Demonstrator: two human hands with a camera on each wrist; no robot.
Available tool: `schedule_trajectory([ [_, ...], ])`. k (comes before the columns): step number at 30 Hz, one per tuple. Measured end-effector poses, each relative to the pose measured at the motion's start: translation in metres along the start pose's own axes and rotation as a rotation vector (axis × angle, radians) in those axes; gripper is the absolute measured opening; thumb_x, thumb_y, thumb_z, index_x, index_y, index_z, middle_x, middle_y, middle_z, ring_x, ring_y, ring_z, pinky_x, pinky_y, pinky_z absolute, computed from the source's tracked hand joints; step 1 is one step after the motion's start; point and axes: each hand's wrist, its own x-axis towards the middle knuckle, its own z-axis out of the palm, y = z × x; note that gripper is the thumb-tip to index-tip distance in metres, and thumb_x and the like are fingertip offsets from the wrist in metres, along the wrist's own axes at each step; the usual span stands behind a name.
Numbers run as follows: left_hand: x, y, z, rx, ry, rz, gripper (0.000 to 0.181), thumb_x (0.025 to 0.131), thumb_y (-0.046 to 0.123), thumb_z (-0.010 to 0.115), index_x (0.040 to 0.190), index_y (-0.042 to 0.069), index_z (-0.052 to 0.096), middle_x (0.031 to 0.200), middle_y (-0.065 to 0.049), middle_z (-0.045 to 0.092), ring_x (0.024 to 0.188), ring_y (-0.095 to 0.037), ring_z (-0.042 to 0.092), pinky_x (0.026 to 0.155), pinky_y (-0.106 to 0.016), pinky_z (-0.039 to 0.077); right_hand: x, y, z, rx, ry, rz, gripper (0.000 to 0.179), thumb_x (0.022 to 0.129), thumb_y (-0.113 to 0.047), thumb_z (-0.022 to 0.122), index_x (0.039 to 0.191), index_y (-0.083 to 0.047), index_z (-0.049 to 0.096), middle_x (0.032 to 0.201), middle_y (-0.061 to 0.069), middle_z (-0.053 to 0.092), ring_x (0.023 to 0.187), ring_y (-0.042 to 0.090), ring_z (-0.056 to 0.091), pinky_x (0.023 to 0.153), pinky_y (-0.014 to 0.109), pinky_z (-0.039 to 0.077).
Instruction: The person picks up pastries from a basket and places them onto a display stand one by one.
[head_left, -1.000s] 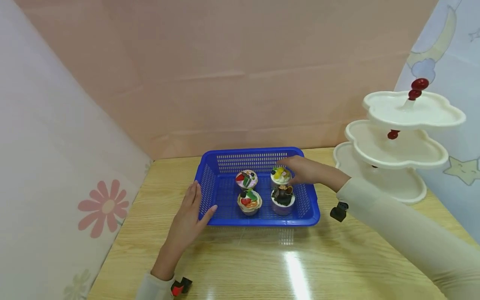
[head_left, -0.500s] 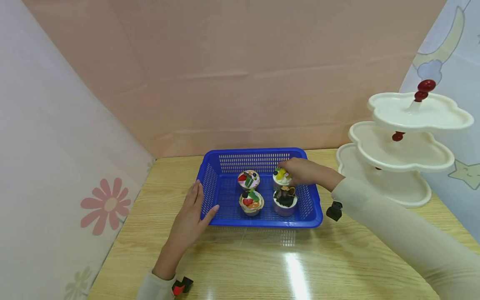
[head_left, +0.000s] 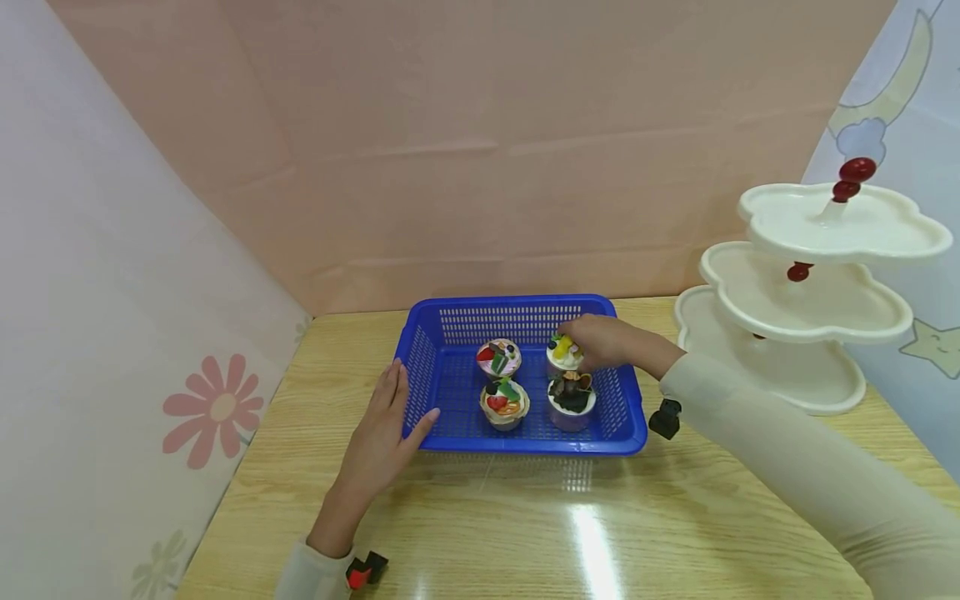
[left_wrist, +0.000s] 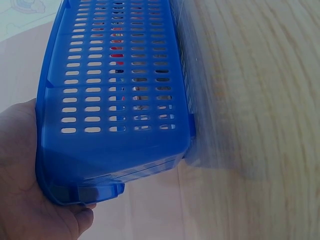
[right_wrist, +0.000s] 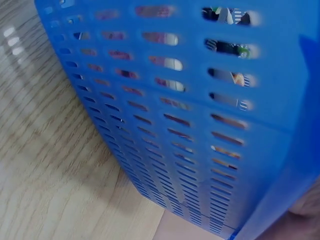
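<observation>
My right hand [head_left: 603, 342] reaches over the right side of a blue plastic basket [head_left: 525, 447]. Its fingers grip a toy cupcake [head_left: 562, 353] with white cream and yellow fruit, at the back right inside the basket; the hand covers part of its side. In front of it stands a chocolate-topped cupcake [head_left: 572, 408]. To their left are a pink-cream cupcake [head_left: 498, 358] and one with strawberry and orange slices [head_left: 504, 406]. My left hand [head_left: 378, 437] rests on the basket's left rim, fingers straight, thumb spread toward the front edge. In the left wrist view the palm [left_wrist: 17, 165] lies against the rim.
A white three-tier stand [head_left: 802, 292] with red beads stands on the right of the wooden table [head_left: 480, 533]. A pink backdrop [head_left: 480, 167] hangs behind the table, with patterned cloth at both sides.
My right hand has come in closer and its fingers have closed on the yellow-fruit cupcake. The view has shifted slightly; my left hand stays on the basket rim.
</observation>
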Motion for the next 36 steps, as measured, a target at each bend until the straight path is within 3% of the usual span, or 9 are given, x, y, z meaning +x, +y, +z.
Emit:
schedule_trajectory([
  [9,0.001,0.001,-0.001,0.004,-0.006,-0.003,0.084,0.093,0.062,0.033,0.149,0.002,0.015,0.158,-0.005,-0.003,0.144,-0.019,-0.003,0.113,-0.046,0.018,-0.001,0.000,0.001,0.074,0.064,0.008,0.063,0.066,-0.026,0.080,0.117,0.003,0.058,0.091,0.004,0.061,0.076,0.016,0.055,0.064,0.030,0.049],
  [22,0.000,0.002,-0.001,0.010,-0.010,-0.008,0.085,0.093,0.064,0.032,0.149,0.002,0.016,0.158,-0.010,0.004,0.144,-0.019,-0.003,0.112,-0.046,0.020,-0.006,0.005,-0.002,0.367,0.242,0.007,0.067,0.068,-0.034,0.083,0.118,-0.001,0.051,0.101,0.008,0.060,0.083,0.018,0.057,0.070,0.032,0.050],
  [31,0.000,0.005,-0.002,0.008,-0.005,0.004,0.084,0.093,0.063,0.033,0.148,0.000,0.018,0.158,-0.008,0.001,0.144,-0.020,-0.002,0.112,-0.047,0.019,-0.018,0.006,-0.003,0.597,0.300,0.051,0.072,0.069,-0.036,0.082,0.124,-0.006,0.047,0.108,0.008,0.059,0.090,0.020,0.058,0.074,0.033,0.051],
  [36,-0.001,0.004,-0.003,0.010,0.000,0.002,0.085,0.093,0.063,0.034,0.148,0.000,0.020,0.158,-0.010,0.003,0.144,-0.020,-0.002,0.112,-0.047,0.019,-0.024,0.004,-0.003,0.735,0.344,0.046,0.068,0.072,-0.032,0.081,0.125,-0.006,0.047,0.113,0.007,0.059,0.103,0.022,0.057,0.084,0.039,0.049],
])
